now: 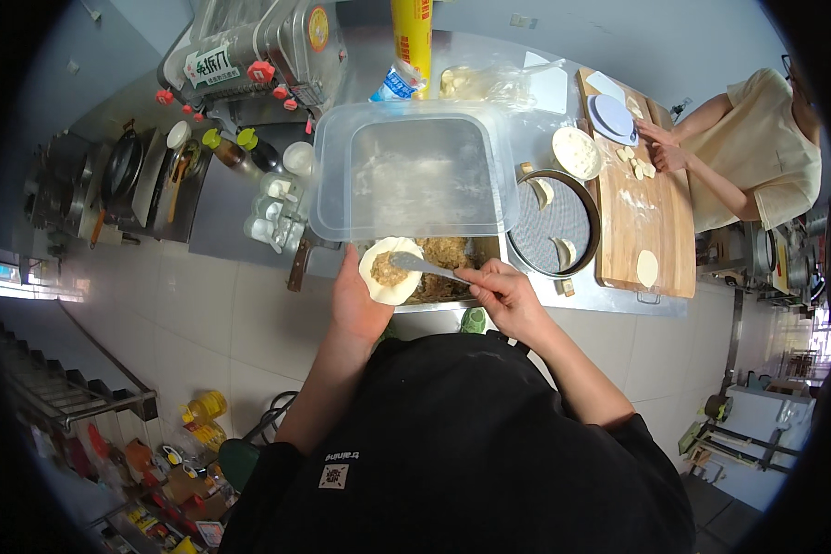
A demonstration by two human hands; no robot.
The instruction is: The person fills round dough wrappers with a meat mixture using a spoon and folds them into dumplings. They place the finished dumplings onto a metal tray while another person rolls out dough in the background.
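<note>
A round dough wrapper [403, 293] lies across the palm and fingers of my left hand [357, 305]. Brown minced filling [386, 269] sits on the wrapper, left of its middle. My right hand [510, 296] grips the handle of a grey spatula-like spoon [429, 267], whose tip rests on that filling. Behind both hands, a metal tray [488, 251] holds more brown filling [450, 251]. A translucent plastic lid [502, 201] covers its far part. To the right, a round mesh-bottomed steamer or sieve [547, 228] carries two folded dumplings, one dumpling [543, 193] far and another dumpling [565, 253] near.
A cleaver's wooden handle [299, 266] juts over the table edge. Egg cartons [274, 208] and sauce bottles [257, 148] stand left. Right are a bowl of flour [576, 152] and a wooden board [630, 235] bearing a wrapper [647, 269]. A co-worker's hands [665, 147] touch dough pieces and a scale [611, 116].
</note>
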